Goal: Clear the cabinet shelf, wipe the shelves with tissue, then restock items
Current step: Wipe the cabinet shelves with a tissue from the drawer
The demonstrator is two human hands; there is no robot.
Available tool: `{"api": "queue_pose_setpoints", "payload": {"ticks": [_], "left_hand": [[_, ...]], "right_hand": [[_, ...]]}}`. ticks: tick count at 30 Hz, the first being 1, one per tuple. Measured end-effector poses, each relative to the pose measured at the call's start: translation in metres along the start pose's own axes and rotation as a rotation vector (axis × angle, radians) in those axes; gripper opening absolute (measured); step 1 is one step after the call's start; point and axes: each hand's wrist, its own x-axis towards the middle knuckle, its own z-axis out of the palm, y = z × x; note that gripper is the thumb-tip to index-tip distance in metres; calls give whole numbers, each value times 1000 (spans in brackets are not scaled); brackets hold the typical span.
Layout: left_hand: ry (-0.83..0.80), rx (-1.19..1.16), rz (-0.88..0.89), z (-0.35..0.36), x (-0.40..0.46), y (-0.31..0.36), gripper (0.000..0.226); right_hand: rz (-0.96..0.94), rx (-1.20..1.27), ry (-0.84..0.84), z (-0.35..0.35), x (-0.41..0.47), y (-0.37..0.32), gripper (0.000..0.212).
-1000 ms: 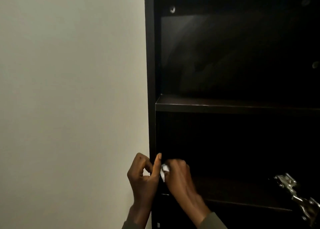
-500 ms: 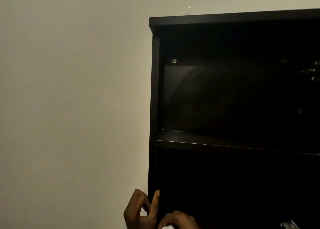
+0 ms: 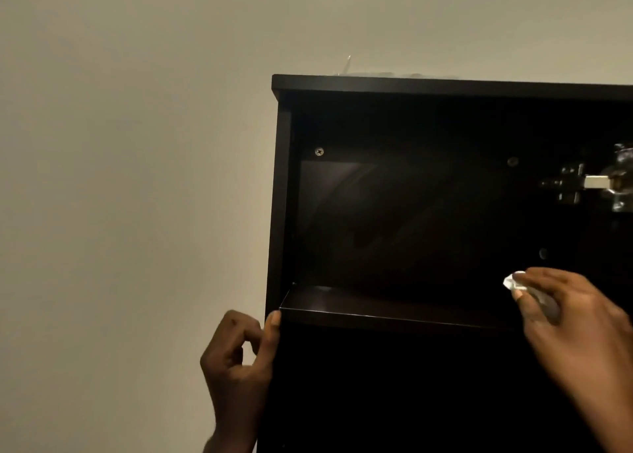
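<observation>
A dark brown cabinet (image 3: 281,195) stands open against a pale wall. Its top shelf (image 3: 376,310) is bare and dimly lit. My right hand (image 3: 579,319) is raised over the right end of that shelf and pinches a small crumpled white tissue (image 3: 513,281) between thumb and fingers. My left hand (image 3: 239,356) is at the cabinet's left side panel, just below the shelf's front corner. Its thumb lies against the panel's front edge while the fingers curl loosely beside the panel, holding nothing.
A metal door hinge (image 3: 582,185) is fixed inside the cabinet at the upper right. A screw head (image 3: 319,151) shows on the back panel. The compartment below the shelf is too dark to see into. The plain wall (image 3: 137,178) fills the left.
The view has tilted upward, bringing the cabinet's top into sight. My right hand has moved from beside my left hand up and right to the top shelf, carrying the tissue.
</observation>
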Motion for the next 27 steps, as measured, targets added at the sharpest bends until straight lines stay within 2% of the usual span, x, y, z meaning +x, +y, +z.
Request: {"api": "queue_pose_setpoints", "payload": {"ticks": [3, 6, 9, 12, 17, 20, 24, 27], "left_hand": [[24, -10, 3, 11, 25, 7, 43], [32, 10, 2, 20, 38, 9, 44], [53, 35, -18, 25, 40, 10, 40], [60, 39, -32, 25, 38, 9, 40], [23, 38, -33, 21, 42, 11, 39], [1, 64, -12, 20, 43, 12, 39], [-31, 88, 17, 18, 46, 11, 39], [-35, 91, 6, 17, 45, 12, 39]], "right_hand": [[162, -231, -403, -7, 10, -9, 30], [181, -336, -573, -7, 8, -32, 30], [97, -318, -655, 5, 0, -62, 24], [-58, -278, -709, 26, -6, -97, 30], [-218, -51, -895, 66, 2, -144, 35], [-272, 93, -909, 88, 1, -158, 39], [-275, 206, -836, 109, 1, -157, 28], [-314, 265, -862, 106, 2, -149, 24]]}}
